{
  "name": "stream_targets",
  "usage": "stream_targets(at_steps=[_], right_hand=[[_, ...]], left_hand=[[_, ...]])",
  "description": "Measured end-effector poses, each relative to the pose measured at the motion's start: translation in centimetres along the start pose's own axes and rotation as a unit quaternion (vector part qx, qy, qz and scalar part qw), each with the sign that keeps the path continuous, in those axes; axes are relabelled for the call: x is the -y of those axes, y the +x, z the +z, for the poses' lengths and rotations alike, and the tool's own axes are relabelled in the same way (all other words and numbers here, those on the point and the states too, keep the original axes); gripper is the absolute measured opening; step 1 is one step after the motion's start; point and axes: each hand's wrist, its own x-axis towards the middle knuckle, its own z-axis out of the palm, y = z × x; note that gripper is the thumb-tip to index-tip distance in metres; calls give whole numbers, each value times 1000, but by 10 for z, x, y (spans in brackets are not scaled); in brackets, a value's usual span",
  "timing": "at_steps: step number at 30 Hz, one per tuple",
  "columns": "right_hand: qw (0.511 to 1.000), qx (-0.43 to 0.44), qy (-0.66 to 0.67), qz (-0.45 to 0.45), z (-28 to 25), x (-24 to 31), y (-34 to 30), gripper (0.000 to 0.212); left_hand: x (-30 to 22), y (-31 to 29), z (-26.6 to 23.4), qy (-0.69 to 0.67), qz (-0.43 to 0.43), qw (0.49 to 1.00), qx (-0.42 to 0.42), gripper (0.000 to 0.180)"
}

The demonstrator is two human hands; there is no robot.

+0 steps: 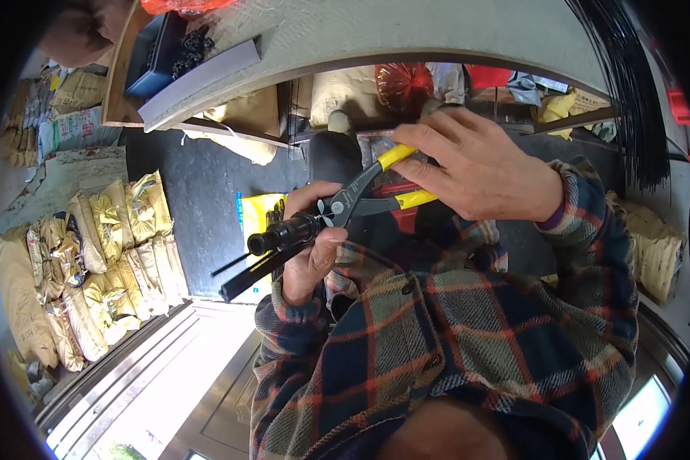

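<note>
My left hand [313, 259] is closed around a bundle of black rods and tubes [284, 238], held in front of my chest with its ends pointing left. Small white tie-like ends [326, 211] stick out of the bundle, close to the thumb. Pliers [349, 195] with yellow-sleeved handles have their dark head against the bundle there; what lies between the jaws is hidden. My right hand [483, 165] grips the upper handle from the right, the fingers curled over its end. The two handles stand apart, and the lower one ends near the palm's underside.
A grey-topped bench [345, 34] runs along the far side, carrying a blue tray [155, 57] with black parts. Long black strands [629, 92] hang over its right end. Wrapped brown-paper packages [103, 257] stand on the left, and a yellow bag [261, 215] lies beyond my left hand.
</note>
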Motion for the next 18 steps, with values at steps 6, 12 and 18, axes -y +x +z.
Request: stream_targets(at_steps=[6,12,18], right_hand=[[992,-90,77,54,40,11,-7,28],[947,138,287,45,-16,-13,-5,20],[382,256,872,170,35,9,-19,38]], left_hand=[[14,10,14,14,20,995,-98,87],[-2,20,15,-18,-22,997,-69,97],[-20,30,11,-91,-48,994,-21,90]])
